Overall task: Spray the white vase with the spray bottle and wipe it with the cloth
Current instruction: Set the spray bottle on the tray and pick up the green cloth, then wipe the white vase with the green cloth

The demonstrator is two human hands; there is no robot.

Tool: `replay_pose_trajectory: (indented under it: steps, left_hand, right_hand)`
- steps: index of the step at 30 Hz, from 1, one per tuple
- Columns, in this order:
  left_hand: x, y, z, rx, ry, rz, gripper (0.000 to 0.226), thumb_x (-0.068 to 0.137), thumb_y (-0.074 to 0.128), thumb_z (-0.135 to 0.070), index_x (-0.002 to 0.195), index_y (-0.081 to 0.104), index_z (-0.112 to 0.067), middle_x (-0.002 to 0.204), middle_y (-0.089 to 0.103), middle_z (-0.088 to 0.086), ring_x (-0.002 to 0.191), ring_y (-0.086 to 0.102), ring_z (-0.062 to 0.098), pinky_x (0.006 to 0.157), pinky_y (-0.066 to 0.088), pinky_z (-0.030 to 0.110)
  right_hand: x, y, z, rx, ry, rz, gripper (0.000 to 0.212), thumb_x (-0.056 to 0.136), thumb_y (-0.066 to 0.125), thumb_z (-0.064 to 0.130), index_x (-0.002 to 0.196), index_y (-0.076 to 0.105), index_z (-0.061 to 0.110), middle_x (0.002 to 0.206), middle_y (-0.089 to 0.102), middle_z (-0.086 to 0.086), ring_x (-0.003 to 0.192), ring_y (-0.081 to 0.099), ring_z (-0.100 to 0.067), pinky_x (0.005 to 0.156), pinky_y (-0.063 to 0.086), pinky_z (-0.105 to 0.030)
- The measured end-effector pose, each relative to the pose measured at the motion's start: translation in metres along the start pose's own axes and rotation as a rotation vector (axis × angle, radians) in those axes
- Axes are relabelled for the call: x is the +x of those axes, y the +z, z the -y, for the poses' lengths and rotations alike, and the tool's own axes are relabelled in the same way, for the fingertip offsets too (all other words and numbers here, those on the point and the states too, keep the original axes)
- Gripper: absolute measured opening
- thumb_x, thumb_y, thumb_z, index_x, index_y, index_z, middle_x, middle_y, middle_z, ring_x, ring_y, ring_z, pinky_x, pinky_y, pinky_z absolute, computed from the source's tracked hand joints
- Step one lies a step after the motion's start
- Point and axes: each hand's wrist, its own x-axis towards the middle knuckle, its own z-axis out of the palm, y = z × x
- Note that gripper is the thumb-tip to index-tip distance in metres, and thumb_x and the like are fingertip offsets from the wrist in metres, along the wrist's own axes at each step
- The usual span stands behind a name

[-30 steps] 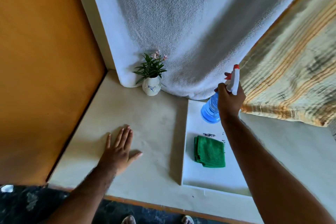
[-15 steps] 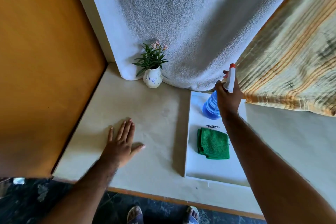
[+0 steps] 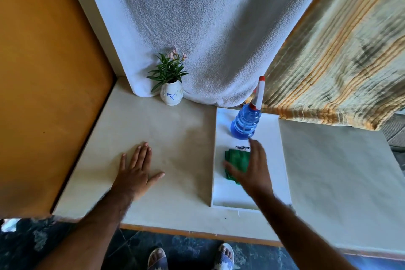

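A small white vase [image 3: 171,95] with blue marks and a green plant stands at the back of the counter, against the hanging white towel. The blue spray bottle [image 3: 245,124] with a white and red nozzle stands upright on the white tray [image 3: 278,160], with no hand on it. A folded green cloth [image 3: 235,156] lies on the tray in front of the bottle. My right hand [image 3: 252,171] hovers over the cloth with fingers spread, blurred, covering part of it. My left hand [image 3: 135,171] lies flat on the counter, fingers apart, well in front of the vase.
A white towel [image 3: 197,28] and a striped yellow-green cloth [image 3: 339,50] hang behind the counter. An orange-brown panel [image 3: 43,72] bounds the left side. The beige counter's [image 3: 175,138] front edge runs above a dark floor, where sandalled feet [image 3: 223,256] show.
My right hand has let go of the spray bottle and drawn back toward me over the green cloth. The bottle now stands alone on the tray. The left hand stays flat.
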Motion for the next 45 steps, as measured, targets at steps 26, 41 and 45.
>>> replay_pose_trajectory:
  steps: [26, 41, 45]
  left_hand:
    - [-0.003, 0.003, -0.001, -0.013, 0.028, -0.073, 0.124, 0.053, -0.038, -0.084, 0.154, -0.024, -0.013, 0.165, -0.029, 0.006, 0.154, -0.021, 0.020, 0.125, -0.005, 0.058]
    - [0.005, 0.025, 0.008, -0.032, 0.090, -0.204, 0.103, 0.083, -0.002, -0.084, 0.157, -0.012, -0.013, 0.168, -0.014, 0.006, 0.155, -0.013, 0.023, 0.124, -0.008, 0.061]
    - [0.004, 0.025, 0.009, -0.050, 0.104, -0.245, 0.101, 0.088, 0.011, -0.080, 0.159, 0.002, -0.009, 0.169, -0.002, 0.008, 0.156, -0.001, 0.026, 0.124, 0.002, 0.064]
  right_hand:
    - [-0.013, 0.015, -0.022, -0.285, -0.168, 0.197, 0.070, 0.084, 0.055, -0.017, 0.148, 0.042, 0.009, 0.155, 0.042, -0.010, 0.140, 0.044, -0.028, 0.108, 0.036, -0.036]
    - [0.136, 0.078, 0.161, -0.315, -0.966, 0.200, 0.047, 0.095, 0.050, -0.010, 0.142, 0.044, -0.008, 0.148, 0.045, -0.029, 0.139, 0.040, -0.044, 0.118, 0.030, -0.054]
    - [0.167, 0.094, 0.175, -0.421, -1.081, 0.227, 0.044, 0.093, 0.054, -0.012, 0.137, 0.049, -0.011, 0.142, 0.049, -0.034, 0.134, 0.045, -0.049, 0.113, 0.036, -0.059]
